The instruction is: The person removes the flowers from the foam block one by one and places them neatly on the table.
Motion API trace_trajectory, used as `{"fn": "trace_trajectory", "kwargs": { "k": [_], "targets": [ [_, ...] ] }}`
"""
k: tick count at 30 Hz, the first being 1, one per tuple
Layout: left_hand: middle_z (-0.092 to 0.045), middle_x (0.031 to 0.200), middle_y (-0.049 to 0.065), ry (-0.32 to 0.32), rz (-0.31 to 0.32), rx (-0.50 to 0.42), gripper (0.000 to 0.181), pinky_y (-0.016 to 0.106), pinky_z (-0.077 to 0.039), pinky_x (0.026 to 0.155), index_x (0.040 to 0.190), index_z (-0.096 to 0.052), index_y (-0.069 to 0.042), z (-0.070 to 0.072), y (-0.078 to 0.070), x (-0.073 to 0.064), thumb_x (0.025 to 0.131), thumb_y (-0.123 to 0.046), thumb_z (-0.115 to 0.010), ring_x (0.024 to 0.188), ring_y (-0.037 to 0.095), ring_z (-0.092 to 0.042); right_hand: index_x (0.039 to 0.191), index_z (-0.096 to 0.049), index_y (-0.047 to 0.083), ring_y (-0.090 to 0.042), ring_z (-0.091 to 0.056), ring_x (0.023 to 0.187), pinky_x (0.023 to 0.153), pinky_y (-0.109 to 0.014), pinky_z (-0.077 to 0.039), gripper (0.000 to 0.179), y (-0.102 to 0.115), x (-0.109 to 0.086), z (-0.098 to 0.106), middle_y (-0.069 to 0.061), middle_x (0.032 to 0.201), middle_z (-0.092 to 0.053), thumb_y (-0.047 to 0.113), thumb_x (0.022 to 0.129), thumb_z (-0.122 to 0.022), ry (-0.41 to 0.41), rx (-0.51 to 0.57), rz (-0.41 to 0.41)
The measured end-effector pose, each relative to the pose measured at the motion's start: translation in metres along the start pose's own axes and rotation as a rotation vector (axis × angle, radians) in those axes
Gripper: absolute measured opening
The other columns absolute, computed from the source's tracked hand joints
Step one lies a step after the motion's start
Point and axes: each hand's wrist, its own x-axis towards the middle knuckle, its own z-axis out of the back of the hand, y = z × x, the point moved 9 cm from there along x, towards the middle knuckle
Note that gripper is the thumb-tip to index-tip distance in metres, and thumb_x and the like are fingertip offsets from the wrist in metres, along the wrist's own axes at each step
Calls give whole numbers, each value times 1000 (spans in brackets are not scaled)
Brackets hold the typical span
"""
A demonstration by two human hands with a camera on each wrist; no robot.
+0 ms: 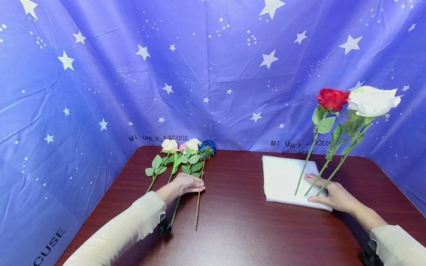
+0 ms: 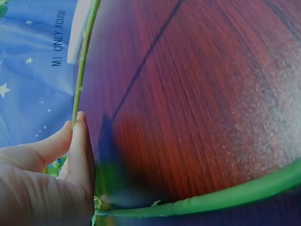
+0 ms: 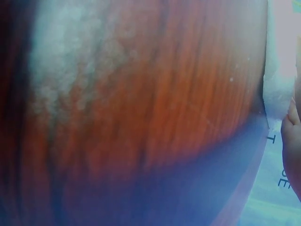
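On foam [image 1: 281,177], spread right hand [image 1: 335,196] by three planted stems [image 1: 320,173]; with left hand [image 1: 185,183], pinched blue rose [image 1: 208,146] fore-and-aft, bloom [image 1: 209,145] farthest.

You wear pale cream sleeves on both arms. Your left sleeve [image 1: 114,229] is long and close-fitting, finely ribbed and wrinkled along the forearm, with a looser cuff [image 1: 154,207] at the wrist. Your right sleeve [image 1: 401,242] has the same pale cloth. Under each wrist sits a small, boxy black device, the left one [image 1: 164,224] compact, the right one [image 1: 370,253] partly cut off by the head view's lower edge.
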Motion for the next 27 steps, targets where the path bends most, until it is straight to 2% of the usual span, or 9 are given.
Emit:
{"fn": "trace_trajectory", "kwargs": {
  "k": [6,9,13,18,23,27],
  "targets": [
    [-73,74,17,-88,-88,149,25,30,-63,67,102,-63,21,4,-11,-7,78,17,-66,62,17,-69,130,-60,7,27,-20,129,102,9,-17,73,1,3,2,28,141,-34,19,63,-87,-5,-8,27],
    [-73,74,21,-132,-119,209,22,32,-63,65,97,-66,19,7,-17,-10,75,17,-69,60,18,-70,131,-60,8,28,-20,129,101,10,-16,73,0,3,1,31,142,-33,19,63,-86,0,-7,24],
    [-73,76,21,-178,-145,282,19,30,-62,65,93,-68,16,11,-22,-13,74,15,-71,61,17,-71,132,-59,10,27,-19,130,100,11,-16,72,0,4,1,36,141,-29,20,65,-86,7,-8,14],
    [-74,80,22,-207,-162,331,16,28,-62,64,90,-69,15,16,-24,-15,74,14,-72,63,18,-72,132,-59,10,28,-18,130,99,11,-15,72,2,4,1,37,140,-27,20,65,-86,9,-11,9],
    [-74,76,19,-226,-175,350,15,28,-62,61,87,-70,13,18,-24,-16,72,13,-74,59,17,-71,131,-60,10,29,-19,128,97,11,-16,71,1,2,0,36,141,-29,20,66,-85,21,3,-18],
    [-73,72,17,-231,-200,394,15,28,-62,60,85,-71,11,18,-32,-17,71,10,-76,55,13,-69,132,-59,12,29,-19,128,97,12,-16,70,1,0,-1,37,141,-30,21,67,-85,29,3,-31]
  ]
}}
